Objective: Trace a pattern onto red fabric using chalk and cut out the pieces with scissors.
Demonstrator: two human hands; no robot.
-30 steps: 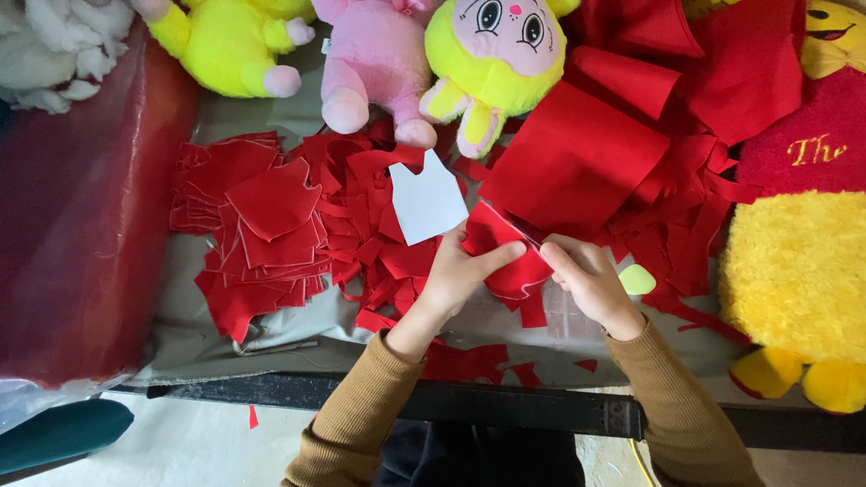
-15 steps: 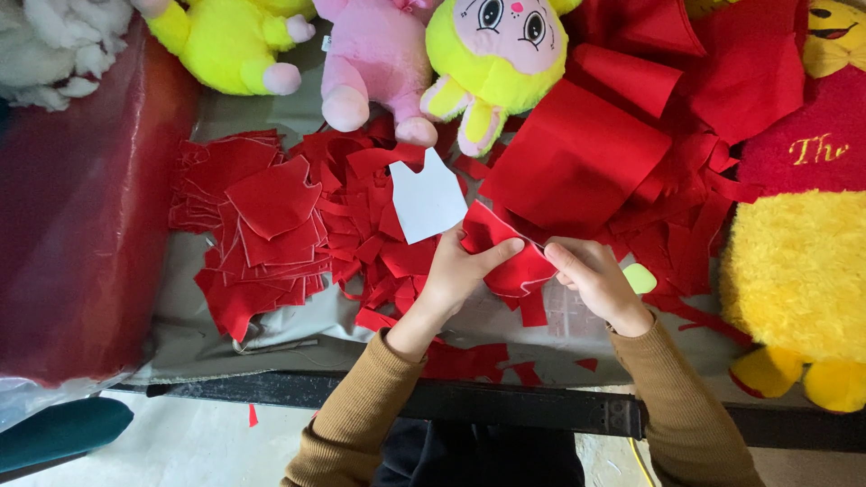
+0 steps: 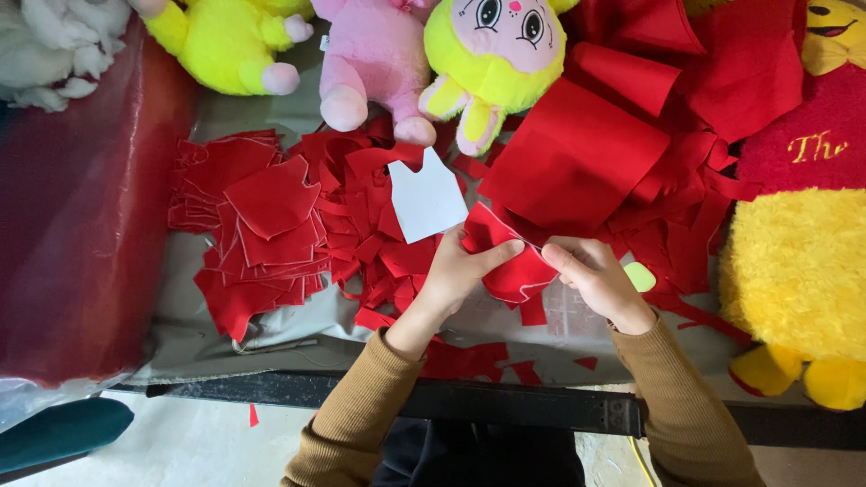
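Observation:
My left hand [image 3: 462, 273] and my right hand [image 3: 591, 277] both grip one small piece of red fabric [image 3: 514, 271] over the table's near middle. The left thumb presses on its top edge; the right fingers pinch its right side. Something pale green [image 3: 640, 276] pokes out behind my right hand; what it is cannot be told. Just left of the held piece lies a white paper template [image 3: 427, 198] on red scraps. A stack of cut red pieces [image 3: 257, 225] sits further left.
Large folded red cloth [image 3: 577, 158] lies behind my hands. Yellow and pink plush toys [image 3: 492, 54] line the far edge, a big yellow and red plush [image 3: 798, 261] stands at the right. A red glossy sheet [image 3: 77, 225] covers the left. A black rail [image 3: 505, 406] edges the table.
My hands and the red piece have shifted only slightly; the left thumb now lies further across its top edge. Nothing else moved.

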